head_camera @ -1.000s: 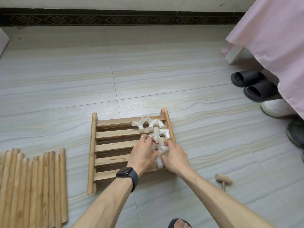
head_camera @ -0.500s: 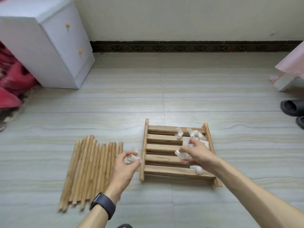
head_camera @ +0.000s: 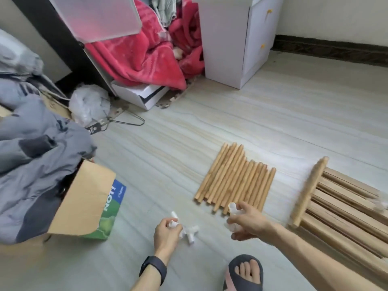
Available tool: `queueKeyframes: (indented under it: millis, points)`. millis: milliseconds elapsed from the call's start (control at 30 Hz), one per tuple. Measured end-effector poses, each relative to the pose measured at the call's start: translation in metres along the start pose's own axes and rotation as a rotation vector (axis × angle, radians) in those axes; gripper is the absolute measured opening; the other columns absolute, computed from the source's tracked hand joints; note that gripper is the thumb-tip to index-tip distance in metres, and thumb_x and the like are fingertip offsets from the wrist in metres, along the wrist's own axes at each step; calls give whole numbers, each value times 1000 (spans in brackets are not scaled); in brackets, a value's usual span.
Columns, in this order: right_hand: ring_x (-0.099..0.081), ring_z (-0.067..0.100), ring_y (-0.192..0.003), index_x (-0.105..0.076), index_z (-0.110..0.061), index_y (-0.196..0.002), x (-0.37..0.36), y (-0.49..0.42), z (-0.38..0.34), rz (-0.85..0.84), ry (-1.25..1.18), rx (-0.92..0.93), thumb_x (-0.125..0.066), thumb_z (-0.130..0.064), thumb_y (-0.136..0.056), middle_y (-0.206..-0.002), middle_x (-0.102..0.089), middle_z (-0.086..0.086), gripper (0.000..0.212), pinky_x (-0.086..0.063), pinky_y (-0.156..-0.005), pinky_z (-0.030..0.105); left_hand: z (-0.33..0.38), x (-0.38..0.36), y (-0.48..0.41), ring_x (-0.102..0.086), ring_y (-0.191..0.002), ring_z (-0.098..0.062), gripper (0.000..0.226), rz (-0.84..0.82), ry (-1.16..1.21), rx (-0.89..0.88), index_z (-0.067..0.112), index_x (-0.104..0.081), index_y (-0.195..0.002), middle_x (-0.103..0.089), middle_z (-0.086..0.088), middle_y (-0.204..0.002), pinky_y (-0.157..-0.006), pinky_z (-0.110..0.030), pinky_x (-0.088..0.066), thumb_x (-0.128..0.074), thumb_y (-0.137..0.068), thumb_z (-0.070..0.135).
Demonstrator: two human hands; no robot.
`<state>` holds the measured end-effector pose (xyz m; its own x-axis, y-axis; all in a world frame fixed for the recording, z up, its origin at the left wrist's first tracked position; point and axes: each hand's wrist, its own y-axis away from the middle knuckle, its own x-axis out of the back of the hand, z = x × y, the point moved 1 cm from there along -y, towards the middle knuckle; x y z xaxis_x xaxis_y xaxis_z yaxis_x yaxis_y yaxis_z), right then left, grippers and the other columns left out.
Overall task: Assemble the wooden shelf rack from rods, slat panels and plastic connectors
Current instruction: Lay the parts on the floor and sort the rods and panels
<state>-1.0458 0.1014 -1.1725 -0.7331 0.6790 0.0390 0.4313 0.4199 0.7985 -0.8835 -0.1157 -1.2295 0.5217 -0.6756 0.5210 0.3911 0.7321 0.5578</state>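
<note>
Two hands grip white connectors (head_camera: 232, 208) above the floor (head_camera: 189, 143): the left hand (head_camera: 167, 232) beside a loose connector (head_camera: 192, 233), the right hand (head_camera: 249, 222) nearer the rods (head_camera: 235, 179), whose near ends point toward it

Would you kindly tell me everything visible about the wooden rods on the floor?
The wooden rods are more than a dozen round, pale-brown dowels with nothing fitted on them. They lie flat on the tiled floor, side by side and touching in one loose row, their ends staggered. The slat panels lie apart to their right. The right hand, gripping white connectors, hovers at their near ends; contact cannot be told.
</note>
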Motion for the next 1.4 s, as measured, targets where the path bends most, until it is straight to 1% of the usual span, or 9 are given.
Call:
queueKeyframes:
  millis: [200, 433, 567, 667, 867, 1000, 1067, 1200, 1400]
  points:
    - [-74, 32, -63, -39, -20, -129, -75, -50, 41, 59, -273, -114, -64, -11, -89, -110, -60, 14, 48, -58, -53, 31, -21, -3, -22, -59, -92, -19, 21, -7, -113, 47, 24, -64, -99, -59, -5, -117, -66, -25, -44, -69, -82, 13]
    - [-69, 29, -57, -42, -24, -132, -108, -64, 53, 73, -177, -111, -55, -16, -86, -98, -67, 14, 48, -64, -65, 43, -14, -19, -27, -52, -93, 2, 41, -267, -334, -103, 44, -53, -115, -45, 5, -120, -72, -17, -42, -66, -83, 22]
    - [-75, 30, -79, -36, -23, -152, -113, -66, 55, 34, -116, -93, -50, -14, -92, -128, -56, 4, 63, -64, -74, 38, -10, -16, -29, -52, -107, -11, 51, -360, -445, -128, 41, -50, -131, -49, 1, -127, -90, -22, -42, -60, -86, 20]
    - [-71, 26, -78, -27, -26, -159, -111, -59, 53, -3, -58, -84, -47, -7, -91, -130, -61, 12, 73, -63, -79, 38, -5, -10, -27, -53, -116, -16, 58, -411, -552, -130, 38, -46, -140, -50, -1, -130, -96, -25, -44, -59, -86, 22]
    - [-62, 22, -81, -43, -25, -152, -96, -36, 37, -51, 240, -35, -47, -9, -91, -113, -66, 8, 63, -57, -81, 31, 19, 4, -11, -53, -125, -25, 57, -445, -821, -207, 28, -39, -147, -50, -4, -140, -105, -36, -44, -51, -91, 21]
    - [-61, 20, -118, -58, -29, -137, -66, -4, 6, 3, 539, 64, -53, -23, -93, -142, -57, 2, 45, -49, -99, 29, 62, 3, 12, -55, -122, -25, 56, -487, -895, -323, 26, -41, -146, -53, -6, -139, -103, -40, -48, -50, -91, 19]
    - [-58, 20, -124, -61, -27, -135, -46, 20, -18, 59, 659, 108, -52, -26, -95, -141, -60, 0, 41, -46, -101, 28, 94, -4, 30, -55, -123, -24, 55, -493, -894, -429, 25, -41, -147, -54, -6, -140, -103, -40, -48, -49, -92, 21]
    - [-67, 26, -106, -59, -18, -134, 3, 80, -58, 209, 883, 163, -46, -21, -98, -124, -67, 9, 39, -58, -91, 36, 163, -36, 76, -59, -117, -22, 51, -517, -869, -694, 27, -42, -146, -55, -3, -139, -99, -40, -51, -50, -95, 26]
    - [-61, 33, -118, -58, -8, -128, 105, 175, -57, 515, 1199, 123, -43, -18, -98, -131, -62, 16, 35, -51, -90, 34, 245, -109, 167, -57, -123, -18, 42, -632, -939, -1066, 28, -52, -138, -61, 0, -135, -104, -35, -46, -52, -96, 31]
